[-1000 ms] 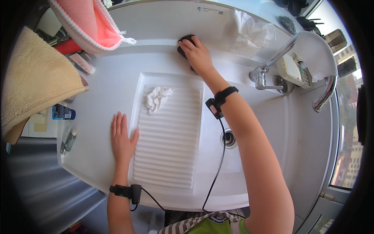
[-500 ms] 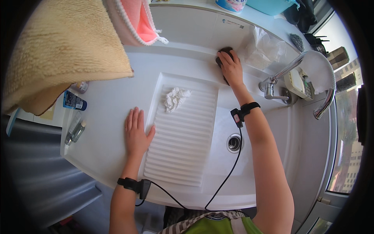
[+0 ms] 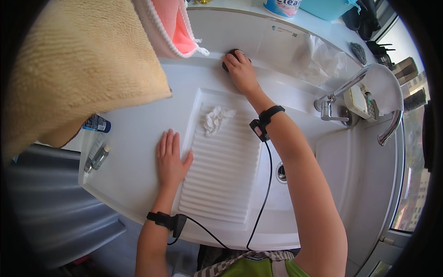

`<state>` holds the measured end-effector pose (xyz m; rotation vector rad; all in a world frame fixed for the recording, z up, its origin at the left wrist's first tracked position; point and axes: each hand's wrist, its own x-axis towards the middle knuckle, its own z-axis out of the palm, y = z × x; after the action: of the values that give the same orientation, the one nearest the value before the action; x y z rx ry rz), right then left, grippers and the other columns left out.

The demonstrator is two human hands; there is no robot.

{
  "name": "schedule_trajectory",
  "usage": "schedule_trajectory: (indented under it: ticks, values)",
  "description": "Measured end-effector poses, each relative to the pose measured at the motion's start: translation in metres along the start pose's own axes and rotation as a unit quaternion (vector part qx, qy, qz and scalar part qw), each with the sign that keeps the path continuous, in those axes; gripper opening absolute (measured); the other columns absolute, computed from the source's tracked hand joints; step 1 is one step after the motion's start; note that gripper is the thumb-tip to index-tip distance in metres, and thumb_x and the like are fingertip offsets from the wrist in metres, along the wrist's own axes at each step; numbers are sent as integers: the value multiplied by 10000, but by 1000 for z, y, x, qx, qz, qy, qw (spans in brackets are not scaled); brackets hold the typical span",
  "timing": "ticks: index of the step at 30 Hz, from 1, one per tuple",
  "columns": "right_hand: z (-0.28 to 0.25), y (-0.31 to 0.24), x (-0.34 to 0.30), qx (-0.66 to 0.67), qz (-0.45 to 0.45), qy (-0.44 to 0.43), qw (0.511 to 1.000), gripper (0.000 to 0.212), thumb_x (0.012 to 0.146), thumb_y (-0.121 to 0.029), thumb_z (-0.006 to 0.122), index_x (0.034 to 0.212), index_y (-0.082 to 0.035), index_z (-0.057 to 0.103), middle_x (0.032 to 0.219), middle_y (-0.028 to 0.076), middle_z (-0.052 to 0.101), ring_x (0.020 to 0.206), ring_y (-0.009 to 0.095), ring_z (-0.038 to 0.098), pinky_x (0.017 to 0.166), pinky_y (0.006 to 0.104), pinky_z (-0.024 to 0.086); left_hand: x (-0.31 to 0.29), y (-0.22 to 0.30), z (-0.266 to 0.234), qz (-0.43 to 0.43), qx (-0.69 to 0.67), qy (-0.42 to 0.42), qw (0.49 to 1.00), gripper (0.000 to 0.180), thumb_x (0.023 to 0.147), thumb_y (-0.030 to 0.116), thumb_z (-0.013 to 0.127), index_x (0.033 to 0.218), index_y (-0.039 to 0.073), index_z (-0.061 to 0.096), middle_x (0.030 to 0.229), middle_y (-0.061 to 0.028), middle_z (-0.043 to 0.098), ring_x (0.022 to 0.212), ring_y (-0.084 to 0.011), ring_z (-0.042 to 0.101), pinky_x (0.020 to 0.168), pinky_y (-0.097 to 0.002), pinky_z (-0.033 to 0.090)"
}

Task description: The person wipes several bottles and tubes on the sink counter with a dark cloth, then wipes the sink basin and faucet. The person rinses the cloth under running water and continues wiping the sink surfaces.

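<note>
One dark object (image 3: 233, 57) under right hand (image 3: 241, 71)

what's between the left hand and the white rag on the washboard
Nothing visible. The left hand lies flat at the washboard's left edge, and the rag sits up the ribs from it, with only bare ribs between. The right hand is farther back on a dark object.

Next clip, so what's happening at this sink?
A person leans over a white laundry sink. The right hand reaches to the back ledge and covers a small dark object; what it is cannot be told. The left hand lies flat, fingers spread, at the left edge of the ribbed washboard. A crumpled white cloth lies near the board's top. A beige towel and a pink cloth hang above.
</note>
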<state>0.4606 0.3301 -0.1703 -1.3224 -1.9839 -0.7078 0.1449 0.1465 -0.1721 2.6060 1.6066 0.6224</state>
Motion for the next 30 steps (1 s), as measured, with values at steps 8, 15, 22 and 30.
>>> schedule_trajectory:
  ticks: [8, 15, 22, 30]
  values:
    - [40, -57, 41, 0, -3, -65, 998, 402, 804, -109, 559, 1201, -94, 612, 1270, 7, 539, 1249, 283, 432, 1015, 384, 408, 1, -2, -1, -14, -14, -7, 1000, 614, 801, 282, 681, 1303, -19, 494, 1433, -175, 420, 1353, -339, 351, 1104, -480, 289]
    - [5, -13, -4, -23, 29, -81, 996, 484, 816, -114, 557, 1298, -164, 538, 1277, -40, 518, 1194, 235, 472, 1000, 335, 425, -2, -3, 2, -21, -9, -20, 1000, 611, 811, 256, 687, 1320, -9, 476, 1437, -171, 417, 1352, -343, 352, 1107, -457, 298]
    - [-70, 64, -81, -64, 85, -80, 991, 542, 793, -58, 539, 1321, -178, 511, 1332, -6, 508, 1189, 234, 493, 980, 361, 440, -2, -1, 1, -29, 1, -29, 999, 617, 819, 242, 680, 1343, 6, 456, 1447, -169, 405, 1359, -344, 341, 1118, -447, 290]
    - [-107, 96, -124, -193, 155, -103, 963, 530, 799, -63, 527, 1321, -157, 521, 1318, 16, 536, 1162, 288, 517, 985, 379, 438, -5, -3, 2, -20, -7, -23, 1000, 604, 829, 238, 671, 1341, 5, 453, 1453, -168, 397, 1357, -348, 342, 1115, -447, 293]
